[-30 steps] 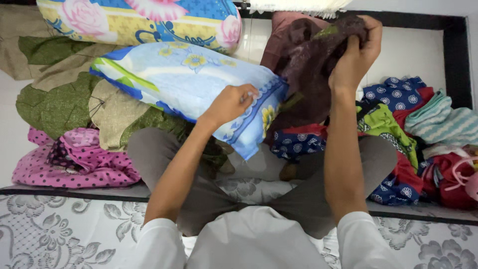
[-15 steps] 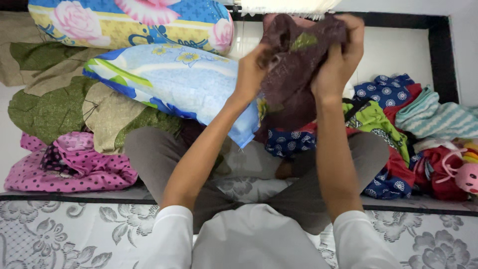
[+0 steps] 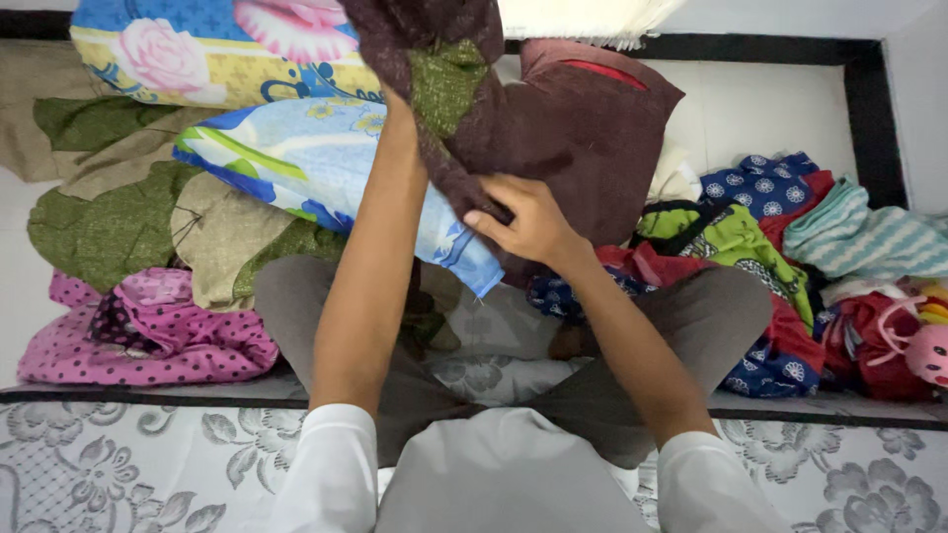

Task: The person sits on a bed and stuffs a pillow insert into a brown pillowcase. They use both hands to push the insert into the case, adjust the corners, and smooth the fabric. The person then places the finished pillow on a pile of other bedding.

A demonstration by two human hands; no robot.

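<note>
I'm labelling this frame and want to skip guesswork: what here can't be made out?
- Left hand, head view: hidden inside the raised dark maroon cloth; its grip cannot be seen.
- Maroon cloth: its top runs off the upper edge, so its full shape is unclear.
- Right hand: fingertips pinch the cloth's lower edge; palm side faces away.
- Pink toy: cut by the right edge.
- Blue floral pillow: partly covered by the left forearm.
</note>
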